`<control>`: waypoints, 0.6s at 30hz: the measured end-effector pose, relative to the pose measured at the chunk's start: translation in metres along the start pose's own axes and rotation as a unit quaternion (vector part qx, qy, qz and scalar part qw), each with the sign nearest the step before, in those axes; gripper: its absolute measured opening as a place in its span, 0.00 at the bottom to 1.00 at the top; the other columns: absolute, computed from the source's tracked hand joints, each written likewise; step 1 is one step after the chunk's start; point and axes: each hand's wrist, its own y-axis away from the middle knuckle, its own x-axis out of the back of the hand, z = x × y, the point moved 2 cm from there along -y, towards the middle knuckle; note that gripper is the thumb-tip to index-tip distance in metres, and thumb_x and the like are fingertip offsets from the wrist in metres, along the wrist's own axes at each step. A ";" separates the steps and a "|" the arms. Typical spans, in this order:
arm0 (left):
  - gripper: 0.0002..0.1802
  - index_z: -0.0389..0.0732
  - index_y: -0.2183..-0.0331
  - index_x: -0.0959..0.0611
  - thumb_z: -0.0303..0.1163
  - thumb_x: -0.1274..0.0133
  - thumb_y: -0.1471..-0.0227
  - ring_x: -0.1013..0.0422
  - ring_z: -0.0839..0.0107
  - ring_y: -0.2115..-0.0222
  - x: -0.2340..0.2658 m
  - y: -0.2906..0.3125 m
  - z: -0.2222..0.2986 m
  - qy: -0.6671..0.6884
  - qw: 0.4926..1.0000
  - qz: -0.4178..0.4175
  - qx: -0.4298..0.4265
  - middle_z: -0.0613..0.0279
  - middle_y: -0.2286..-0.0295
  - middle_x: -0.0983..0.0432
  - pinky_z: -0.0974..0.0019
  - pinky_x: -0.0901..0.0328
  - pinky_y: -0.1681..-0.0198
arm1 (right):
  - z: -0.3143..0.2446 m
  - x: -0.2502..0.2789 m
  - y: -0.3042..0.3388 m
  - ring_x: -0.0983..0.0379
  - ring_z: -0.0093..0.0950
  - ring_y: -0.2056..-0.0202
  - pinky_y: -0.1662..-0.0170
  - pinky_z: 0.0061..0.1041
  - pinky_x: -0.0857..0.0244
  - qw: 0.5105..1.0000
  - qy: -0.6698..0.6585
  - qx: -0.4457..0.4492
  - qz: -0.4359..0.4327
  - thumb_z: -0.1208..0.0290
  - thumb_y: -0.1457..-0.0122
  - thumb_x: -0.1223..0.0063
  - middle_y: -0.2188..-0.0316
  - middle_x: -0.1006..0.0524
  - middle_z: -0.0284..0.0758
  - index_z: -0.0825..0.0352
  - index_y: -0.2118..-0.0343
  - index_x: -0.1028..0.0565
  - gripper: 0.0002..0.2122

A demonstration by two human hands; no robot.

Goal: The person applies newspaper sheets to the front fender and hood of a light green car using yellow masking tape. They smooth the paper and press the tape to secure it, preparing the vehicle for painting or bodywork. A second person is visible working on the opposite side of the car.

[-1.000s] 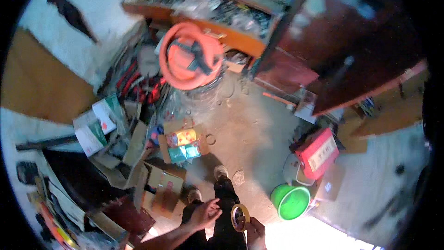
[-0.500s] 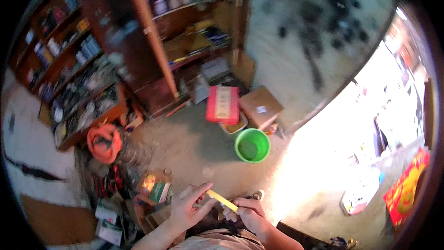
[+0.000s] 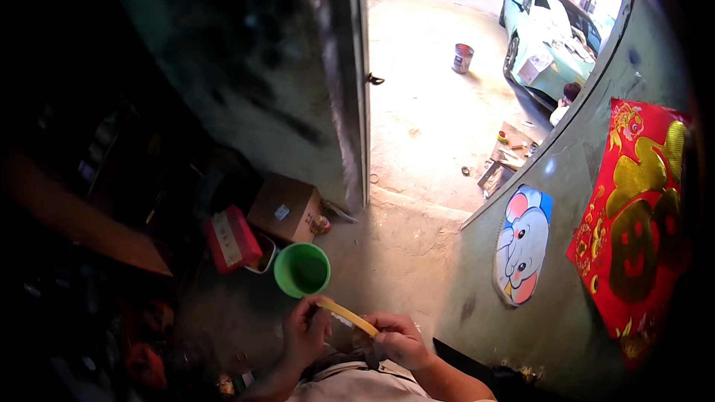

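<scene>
A narrow yellow strip, slightly bowed, is held up in front of my waist between both hands. It could be a tape roll seen edge-on; I cannot make out its exact kind. My left hand pinches its far left end, fingers closed. At the near right end my right hand grips it between thumb and curled fingers. Something pale shows just beneath the strip, too small to name. Beyond my hands a green bucket stands on the floor.
Left of the bucket are a red box and a cardboard box. An open doorway leads outside to a paint can, a car partly covered with paper, and a crouching person. A mouse cutout hangs on the right wall.
My view has swung right toward the doorway, and the shelves have gone into shadow at the left. Both hands still hold the yellow strip, which now looks more bowed.
</scene>
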 end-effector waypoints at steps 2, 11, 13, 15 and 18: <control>0.09 0.36 0.61 0.22 0.31 0.50 0.37 0.33 0.81 0.82 -0.018 -0.028 0.003 0.029 0.999 -0.003 0.025 0.66 0.75 0.26 0.76 0.39 0.78 | -0.013 0.018 -0.014 0.31 0.23 0.64 0.57 0.23 0.36 1.000 -0.005 0.003 -0.001 0.74 0.44 0.59 0.65 0.25 0.35 0.77 0.56 0.26 0.16; 0.13 0.35 0.59 0.23 0.36 0.54 0.34 0.31 0.80 0.74 -0.070 -0.169 -0.011 0.174 0.947 -0.161 0.215 0.65 0.73 0.27 0.75 0.37 0.71 | -0.061 0.101 -0.103 0.28 0.25 0.61 0.53 0.27 0.33 0.992 0.039 0.109 0.042 0.75 0.39 0.58 0.60 0.25 0.38 0.76 0.54 0.27 0.14; 0.13 0.34 0.57 0.23 0.34 0.55 0.34 0.30 0.80 0.73 -0.091 -0.214 -0.005 0.167 0.940 -0.211 0.211 0.66 0.72 0.27 0.76 0.36 0.70 | -0.083 0.119 -0.121 0.28 0.24 0.61 0.54 0.26 0.33 0.988 0.068 0.110 0.080 0.74 0.37 0.57 0.60 0.26 0.37 0.76 0.54 0.27 0.13; 0.14 0.34 0.54 0.24 0.33 0.56 0.33 0.30 0.79 0.73 -0.106 -0.245 0.004 0.097 0.949 -0.232 0.191 0.66 0.71 0.26 0.76 0.35 0.69 | -0.101 0.123 -0.130 0.29 0.24 0.61 0.55 0.25 0.33 0.981 0.083 0.104 0.143 0.74 0.36 0.56 0.61 0.26 0.37 0.75 0.54 0.27 0.12; 0.22 0.37 0.45 0.29 0.26 0.46 0.41 0.31 0.82 0.73 -0.127 -0.290 0.035 -0.023 0.971 -0.237 0.035 0.67 0.72 0.26 0.76 0.35 0.69 | -0.123 0.140 -0.145 0.31 0.20 0.67 0.60 0.21 0.35 0.966 0.112 0.127 0.195 0.74 0.37 0.56 0.65 0.28 0.35 0.74 0.58 0.25 0.11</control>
